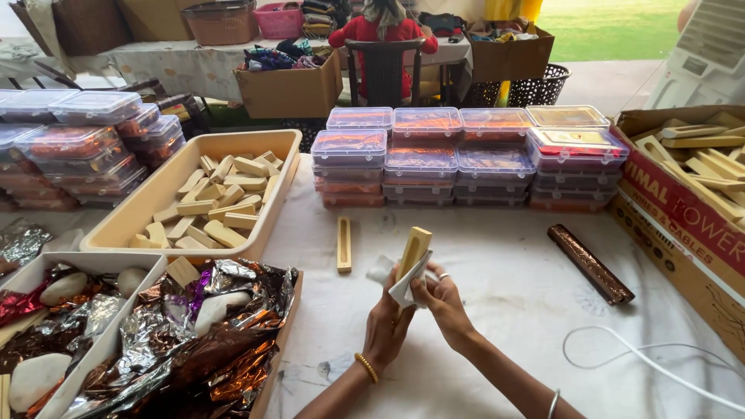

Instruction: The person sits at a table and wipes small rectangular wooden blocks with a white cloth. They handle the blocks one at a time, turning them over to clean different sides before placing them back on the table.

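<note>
My left hand (386,322) and my right hand (442,299) meet over the white cloth-covered table (504,310). Between them they hold a pale wooden block with a long groove (414,250), standing almost upright. A piece of white tissue (403,283) wraps its lower end, pinched by both hands. A second grooved wooden piece (344,244) lies flat on the table just to the left.
A beige tray (147,203) holds several wooden blocks. Trays of crumpled foil (202,334) and white stones sit at the left. Stacks of clear lidded boxes (466,155) line the back. A brown foil roll (590,264), a white cable (636,353) and a cardboard box (683,209) are at the right. A seated person (384,31) is beyond.
</note>
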